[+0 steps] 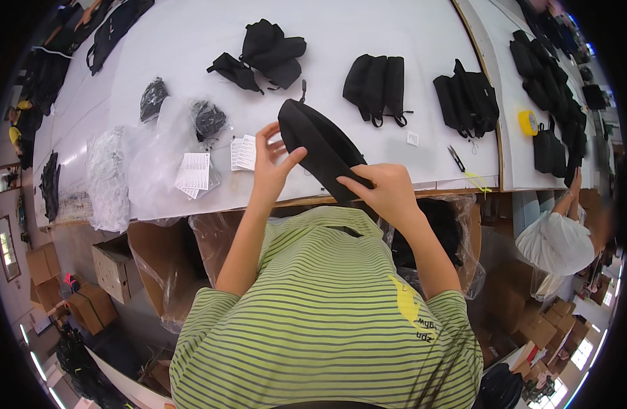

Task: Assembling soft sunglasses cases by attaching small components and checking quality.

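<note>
1. Far to the left of the black pouch [308,141], crumpled clear plastic [107,177] lies near the edge of the white table [368,27].
2. Nearer the pouch, on its left, sit two plastic-wrapped black bundles [208,120], with printed white cards [194,172] on the person's side of them.
3. Beyond the pouch and slightly left, loose black fabric pieces [272,56] lie heaped.
4. Against the pouch's left side, the left hand [276,153] is half open: thumb and fingers stand well parted, the thumb tip touching the pouch. How firmly the fingers bear on it cannot be told.
5. Between both hands, the pouch is held at the table's near edge, before the person's striped shirt [327,300]. Its long axis runs slantwise, from far left to near right; the end with the zip pull [303,88] points away from the person, and the dark opening lies along its right side.
6. At the pouch's near right end, the right hand [388,191] pinches the fabric between thumb and fingers.
7. Right of the pouch and beyond the right hand rest two groups of black pouches [466,101], then black snips [456,158].
8. Farthest right of the pouch are a yellow tape measure [528,123] and a co-worker in white [555,242].
</note>
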{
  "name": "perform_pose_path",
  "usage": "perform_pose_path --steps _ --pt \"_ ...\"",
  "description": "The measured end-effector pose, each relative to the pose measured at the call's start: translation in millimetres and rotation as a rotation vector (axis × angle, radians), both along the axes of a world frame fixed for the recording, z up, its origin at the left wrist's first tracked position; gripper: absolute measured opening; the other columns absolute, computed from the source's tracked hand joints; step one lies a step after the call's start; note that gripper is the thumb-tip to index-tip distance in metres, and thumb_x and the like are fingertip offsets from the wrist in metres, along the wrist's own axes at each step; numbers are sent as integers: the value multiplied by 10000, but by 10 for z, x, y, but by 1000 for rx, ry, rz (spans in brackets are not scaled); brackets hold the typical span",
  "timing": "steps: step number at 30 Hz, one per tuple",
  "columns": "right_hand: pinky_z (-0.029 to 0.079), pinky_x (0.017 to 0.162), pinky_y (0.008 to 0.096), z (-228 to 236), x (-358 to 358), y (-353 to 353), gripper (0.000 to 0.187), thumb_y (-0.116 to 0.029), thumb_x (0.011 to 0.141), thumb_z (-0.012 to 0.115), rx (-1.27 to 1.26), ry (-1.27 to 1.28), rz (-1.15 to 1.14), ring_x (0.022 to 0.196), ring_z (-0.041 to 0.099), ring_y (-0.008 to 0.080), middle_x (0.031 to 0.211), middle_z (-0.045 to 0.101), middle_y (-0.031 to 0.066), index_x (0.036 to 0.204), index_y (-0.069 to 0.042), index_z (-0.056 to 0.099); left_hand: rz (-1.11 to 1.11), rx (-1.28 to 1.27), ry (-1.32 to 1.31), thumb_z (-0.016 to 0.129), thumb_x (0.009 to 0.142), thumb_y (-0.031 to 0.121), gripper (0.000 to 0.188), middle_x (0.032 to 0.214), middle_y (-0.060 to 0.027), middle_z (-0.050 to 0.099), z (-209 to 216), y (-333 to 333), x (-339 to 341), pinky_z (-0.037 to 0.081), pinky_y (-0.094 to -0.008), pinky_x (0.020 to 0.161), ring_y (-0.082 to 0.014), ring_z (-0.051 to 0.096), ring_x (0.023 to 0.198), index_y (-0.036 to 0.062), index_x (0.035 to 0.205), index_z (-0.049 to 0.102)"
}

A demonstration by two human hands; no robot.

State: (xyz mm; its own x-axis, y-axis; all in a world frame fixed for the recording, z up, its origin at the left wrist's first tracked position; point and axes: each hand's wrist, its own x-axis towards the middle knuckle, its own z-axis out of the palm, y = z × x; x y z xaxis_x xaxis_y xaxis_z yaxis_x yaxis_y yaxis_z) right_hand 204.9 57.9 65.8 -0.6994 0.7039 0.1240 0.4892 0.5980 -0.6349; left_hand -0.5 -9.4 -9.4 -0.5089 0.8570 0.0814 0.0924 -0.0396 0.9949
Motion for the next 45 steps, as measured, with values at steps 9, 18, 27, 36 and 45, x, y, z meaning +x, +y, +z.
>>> perform_pose_path --steps 9,18,27,36,45 --pt "398 459 285 103 -84 -67 223 -250 755 753 -161 156 -60 451 516 223 575 595 85 774 -36 694 -113 125 -850 458 984 366 463 1213 -90 586 -14 -67 -67 414 -302 962 -175 552 1125 2 1269 494" --pt "389 464 261 -32 -246 -233 187 -219 822 709 -45 292 -123 442 496 161 537 554 52 877 -44 672 83 -24 -1219 684 858 206 359 1103 -35 628 31 -18 183 480 -339 916 -180 601 1015 91 1174 556" --pt "259 506 184 -284 -146 -496 95 -102 912 596 -750 871 -536 575 383 15 773 495 -18 870 -48 530 195 54 -1069 656 881 265 336 1087 -23 632 198 5 222 459 -353 937 -174 601 1008 86 1155 579" --pt "318 517 182 -122 -215 -98 304 -246 951 541 -761 687 -177 589 411 22 780 584 1 1083 3 654 -10 -37 -886 718 794 83 444 1076 -91 615 516 -75 282 521 -316 821 -190 618 956 0 1188 530" --pt "318 489 179 55 -619 227 125 -121 833 701 -226 812 -287 540 428 20 799 605 -15 934 -51 682 -129 -160 -756 739 767 96 469 1014 -96 638 748 -191 326 525 -288 789 -173 633 877 -39 1174 550"
